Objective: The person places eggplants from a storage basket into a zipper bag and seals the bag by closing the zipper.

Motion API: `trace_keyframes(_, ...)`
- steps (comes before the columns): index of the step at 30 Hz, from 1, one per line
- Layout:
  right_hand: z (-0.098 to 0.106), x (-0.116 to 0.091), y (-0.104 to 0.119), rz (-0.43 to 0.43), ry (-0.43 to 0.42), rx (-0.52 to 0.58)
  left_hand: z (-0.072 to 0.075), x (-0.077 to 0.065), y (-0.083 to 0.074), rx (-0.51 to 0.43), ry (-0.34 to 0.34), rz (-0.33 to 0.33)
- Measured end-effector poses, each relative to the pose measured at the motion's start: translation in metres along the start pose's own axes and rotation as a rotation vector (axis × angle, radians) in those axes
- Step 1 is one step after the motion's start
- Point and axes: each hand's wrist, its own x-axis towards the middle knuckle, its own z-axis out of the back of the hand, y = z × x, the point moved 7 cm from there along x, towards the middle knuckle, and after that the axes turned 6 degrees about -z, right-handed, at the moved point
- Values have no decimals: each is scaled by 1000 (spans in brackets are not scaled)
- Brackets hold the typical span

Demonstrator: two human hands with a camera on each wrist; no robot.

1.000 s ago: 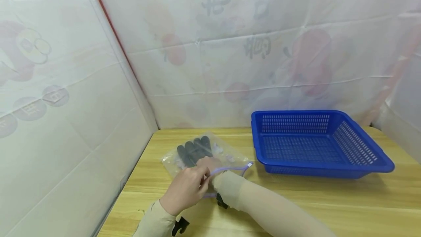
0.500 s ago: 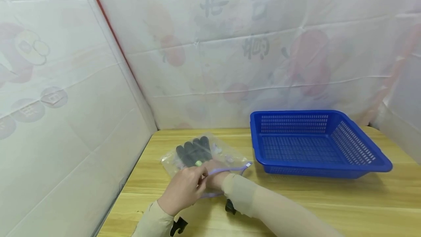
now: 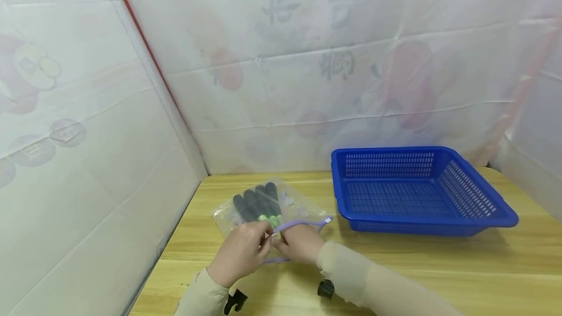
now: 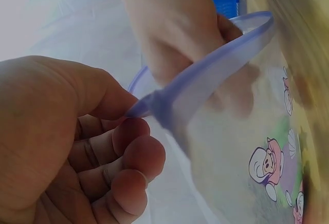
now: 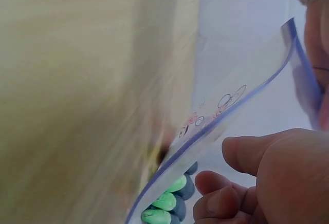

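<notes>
A clear zip bag (image 3: 303, 210) with a purple zip edge (image 4: 218, 62) lies on the table, its mouth facing me. Inside, side by side, are several dark rounded sticks (image 3: 250, 205) with light green ends (image 5: 164, 202); their exact kind is unclear. My left hand (image 3: 239, 253) pinches the zip edge between thumb and forefinger, lifting one side of the mouth. At the bag's opening, my right hand (image 3: 304, 243) has its fingers partly inside. In the right wrist view its thumb and loosely bent fingers (image 5: 218, 203) stand apart with nothing between them.
A blue perforated plastic basket (image 3: 421, 224) stands on the wooden table (image 3: 395, 262) to the right of the bag. Printed white sheeting (image 3: 272, 96) walls off the back and the left side.
My right hand has drawn back from deep inside the bag towards me and to the right, uncovering the sticks' green ends. The left hand keeps its pinch on the bag edge.
</notes>
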Motion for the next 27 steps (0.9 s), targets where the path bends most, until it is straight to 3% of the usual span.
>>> trace_keyframes(3, 9, -9, -2, 13, -14, 53, 0, 1, 1, -1, 0, 4)
trace_keyframes(10, 26, -19, -17, -47, -19, 145, 0, 0, 6, -4, 5, 25)
trace_keyframes(27, 70, -34, -25, -48, -268, 47, 21, -5, 24, 69, -49, 82)
